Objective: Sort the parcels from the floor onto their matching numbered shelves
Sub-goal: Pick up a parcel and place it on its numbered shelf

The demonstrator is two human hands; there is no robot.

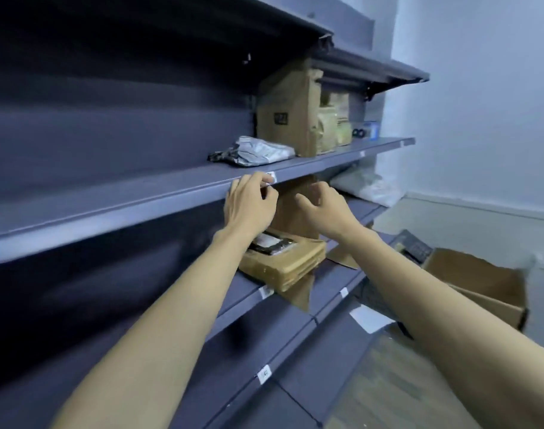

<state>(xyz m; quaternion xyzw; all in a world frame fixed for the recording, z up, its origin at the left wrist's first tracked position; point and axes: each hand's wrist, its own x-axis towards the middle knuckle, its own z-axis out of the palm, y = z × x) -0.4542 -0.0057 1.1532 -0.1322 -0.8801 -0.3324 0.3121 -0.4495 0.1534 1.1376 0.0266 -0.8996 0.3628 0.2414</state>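
Fingers [258,181] of left hand [249,202] curl over the front edge of the upper shelf [140,196], fingertips touching a small white label [272,178] on that edge; whether they pinch it, cannot tell. Right hand [325,209] hangs just beside it, under the same shelf edge, fingers loosely curled and apart, gripping nothing.

Upper shelf contents: grey mailer [255,151] lying flat near the front; behind it a tall brown box [287,116] upright; further right a tan wrapped parcel [334,125], then a small blue item [371,130], blurred.

Lower shelf [335,289] contents: flat box [283,263] lying below the hands, a dark-and-white label on its top, corner overhanging the front edge; brown carton [295,209] upright behind it, partly hidden by both hands; white bag [366,187] further right. White tags on this shelf's front edge, numbers unreadable.

Floor at right: open carton [481,280], flaps up; contents hidden from this angle. White slip [371,318] lies near it.
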